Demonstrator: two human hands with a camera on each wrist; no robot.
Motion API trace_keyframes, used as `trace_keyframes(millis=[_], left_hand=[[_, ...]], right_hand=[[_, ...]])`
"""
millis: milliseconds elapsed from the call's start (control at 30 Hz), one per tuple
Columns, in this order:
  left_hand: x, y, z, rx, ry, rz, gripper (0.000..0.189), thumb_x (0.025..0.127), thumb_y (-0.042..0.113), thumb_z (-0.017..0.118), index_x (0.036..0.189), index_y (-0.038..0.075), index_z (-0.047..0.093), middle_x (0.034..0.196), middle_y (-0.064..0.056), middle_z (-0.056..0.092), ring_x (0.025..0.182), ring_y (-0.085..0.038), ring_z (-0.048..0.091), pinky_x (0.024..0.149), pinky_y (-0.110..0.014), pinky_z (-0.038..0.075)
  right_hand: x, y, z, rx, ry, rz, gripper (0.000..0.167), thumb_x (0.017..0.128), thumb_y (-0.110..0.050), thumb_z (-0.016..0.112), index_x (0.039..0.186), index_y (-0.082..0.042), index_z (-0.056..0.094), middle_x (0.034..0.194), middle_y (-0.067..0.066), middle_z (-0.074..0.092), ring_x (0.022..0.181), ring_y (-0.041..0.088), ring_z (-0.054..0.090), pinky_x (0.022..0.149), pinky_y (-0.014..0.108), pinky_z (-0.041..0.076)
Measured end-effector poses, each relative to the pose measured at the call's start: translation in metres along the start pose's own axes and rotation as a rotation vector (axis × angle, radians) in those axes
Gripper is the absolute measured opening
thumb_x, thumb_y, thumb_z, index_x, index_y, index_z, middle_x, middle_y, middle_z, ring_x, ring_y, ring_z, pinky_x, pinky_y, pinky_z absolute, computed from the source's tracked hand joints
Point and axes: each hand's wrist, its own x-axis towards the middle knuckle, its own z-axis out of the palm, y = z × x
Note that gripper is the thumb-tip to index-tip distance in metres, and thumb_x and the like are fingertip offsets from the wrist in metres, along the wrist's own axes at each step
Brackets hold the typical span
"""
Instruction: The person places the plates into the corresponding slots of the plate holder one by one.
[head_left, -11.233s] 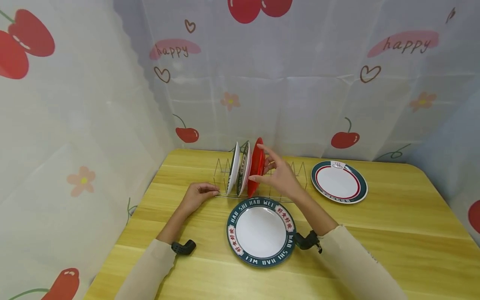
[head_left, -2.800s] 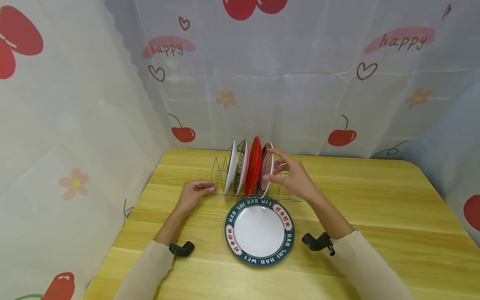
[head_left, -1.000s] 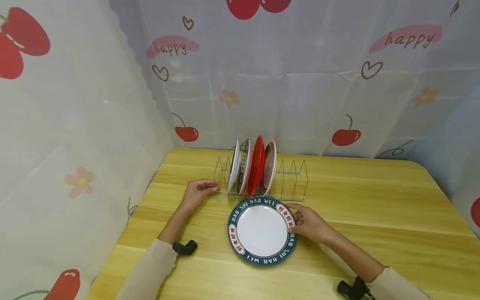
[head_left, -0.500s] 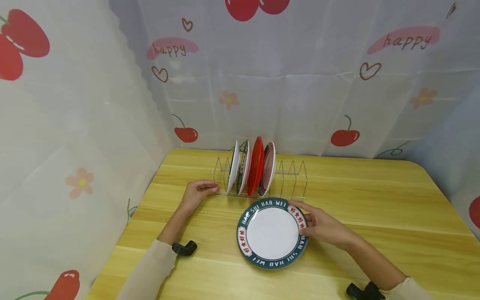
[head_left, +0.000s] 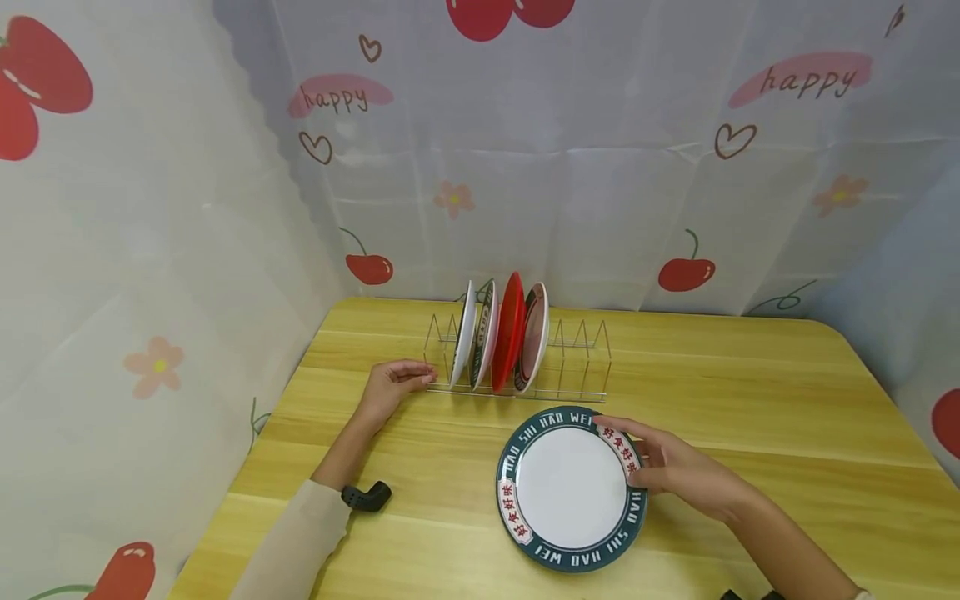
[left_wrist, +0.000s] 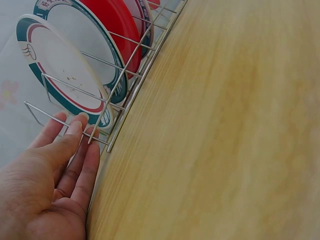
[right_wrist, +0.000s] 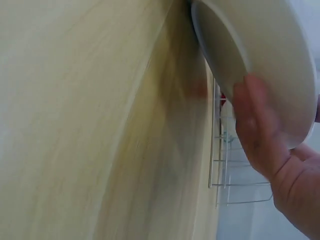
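green-rimmed dinner plate (head_left: 572, 487) is raised off the table (head_left: 780, 400), just nearer than the wire plate rack (head_left: 558, 398); right hand (head_left: 681, 468) grips the plate's right rim, left hand (head_left: 390, 390) pinches the rack's left end.

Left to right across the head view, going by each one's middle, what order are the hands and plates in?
Left hand, white racked plate, dark-patterned racked plate, red plate, pinkish-faced plate, held plate, right hand.

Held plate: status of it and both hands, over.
Right hand grips plate at right edge. Left hand holds rack at left end. Four plates racked; no obstruction seen between.
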Motion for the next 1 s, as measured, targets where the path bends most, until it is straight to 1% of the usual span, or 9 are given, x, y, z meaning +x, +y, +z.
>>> trace_keyframes(millis=[133, 233, 333, 467, 533, 700, 767, 867, 1000], left_hand=[[0.0, 0.0, -0.001, -0.002, -0.003, 0.001, 0.02, 0.091, 0.001, 0.074, 0.11, -0.006, 0.073, 0.107, -0.014, 0.076, 0.099, -0.023, 0.074, 0.085, -0.034, 0.06], [0.0, 0.0, -0.001, -0.008, -0.009, 0.002, 0.021, 0.091, 0.001, 0.074, 0.111, -0.007, 0.073, 0.108, -0.015, 0.075, 0.099, -0.024, 0.074, 0.085, -0.035, 0.06], [0.001, -0.001, -0.002, -0.01, -0.013, 0.005, 0.021, 0.091, 0.001, 0.074, 0.111, -0.007, 0.073, 0.109, -0.015, 0.075, 0.099, -0.024, 0.074, 0.085, -0.035, 0.06], [0.001, -0.002, -0.002, -0.005, -0.012, 0.01, 0.021, 0.091, 0.002, 0.074, 0.111, -0.006, 0.073, 0.109, -0.014, 0.075, 0.099, -0.024, 0.074, 0.085, -0.035, 0.059], [0.001, -0.002, -0.002, -0.005, -0.011, 0.013, 0.021, 0.091, 0.001, 0.074, 0.111, -0.006, 0.073, 0.108, -0.014, 0.075, 0.099, -0.024, 0.074, 0.085, -0.035, 0.06], [0.0, -0.002, -0.001, -0.019, -0.014, 0.018, 0.022, 0.091, 0.0, 0.073, 0.112, -0.008, 0.072, 0.108, -0.013, 0.076, 0.098, -0.023, 0.074, 0.085, -0.034, 0.059], [-0.001, -0.002, -0.001, -0.02, -0.017, 0.019, 0.022, 0.091, 0.0, 0.073, 0.112, -0.009, 0.072, 0.108, -0.012, 0.076, 0.098, -0.023, 0.074, 0.085, -0.034, 0.06], [-0.001, -0.002, -0.001, -0.022, -0.015, 0.021, 0.022, 0.091, -0.001, 0.073, 0.112, -0.008, 0.072, 0.108, -0.012, 0.076, 0.098, -0.023, 0.074, 0.085, -0.035, 0.059], [0.0, -0.002, -0.002, -0.014, -0.009, 0.029, 0.021, 0.091, 0.001, 0.074, 0.11, -0.007, 0.073, 0.107, -0.012, 0.076, 0.096, -0.022, 0.074, 0.085, -0.034, 0.059]], right_hand=[[-0.009, -0.001, 0.0, 0.047, -0.003, 0.013, 0.074, 0.097, -0.003, 0.063, 0.161, -0.021, 0.031, 0.164, 0.026, 0.011, 0.123, 0.039, 0.049, 0.087, 0.053, 0.058], [-0.016, -0.004, -0.001, 0.065, 0.003, -0.007, 0.076, 0.097, -0.003, 0.062, 0.162, -0.024, 0.028, 0.164, 0.023, 0.01, 0.123, 0.04, 0.049, 0.085, 0.056, 0.058], [-0.023, -0.009, -0.001, 0.072, 0.012, -0.041, 0.075, 0.099, -0.003, 0.06, 0.162, -0.025, 0.026, 0.162, 0.025, 0.014, 0.117, 0.041, 0.054, 0.082, 0.058, 0.058], [-0.032, -0.018, -0.003, 0.059, 0.064, -0.066, 0.072, 0.099, -0.005, 0.058, 0.161, -0.025, 0.027, 0.159, 0.025, 0.017, 0.112, 0.041, 0.058, 0.081, 0.057, 0.059], [-0.037, -0.022, -0.005, 0.048, 0.099, -0.082, 0.072, 0.099, -0.006, 0.059, 0.161, -0.025, 0.026, 0.158, 0.02, 0.018, 0.113, 0.039, 0.057, 0.081, 0.056, 0.059], [-0.049, -0.033, -0.013, 0.029, 0.138, -0.181, 0.071, 0.101, -0.001, 0.053, 0.162, -0.022, 0.024, 0.155, 0.004, 0.025, 0.115, 0.025, 0.058, 0.081, 0.052, 0.06], [-0.053, -0.037, -0.018, 0.028, 0.132, -0.232, 0.07, 0.102, 0.002, 0.049, 0.163, -0.019, 0.022, 0.155, 0.002, 0.027, 0.116, 0.02, 0.059, 0.082, 0.05, 0.06], [-0.058, -0.045, -0.024, 0.025, 0.127, -0.285, 0.069, 0.103, 0.005, 0.045, 0.163, -0.018, 0.021, 0.155, 0.004, 0.03, 0.116, 0.021, 0.061, 0.082, 0.05, 0.06], [-0.061, -0.057, -0.029, 0.014, 0.149, -0.312, 0.069, 0.103, 0.007, 0.044, 0.163, -0.018, 0.02, 0.153, 0.007, 0.032, 0.112, 0.025, 0.063, 0.081, 0.05, 0.06]])
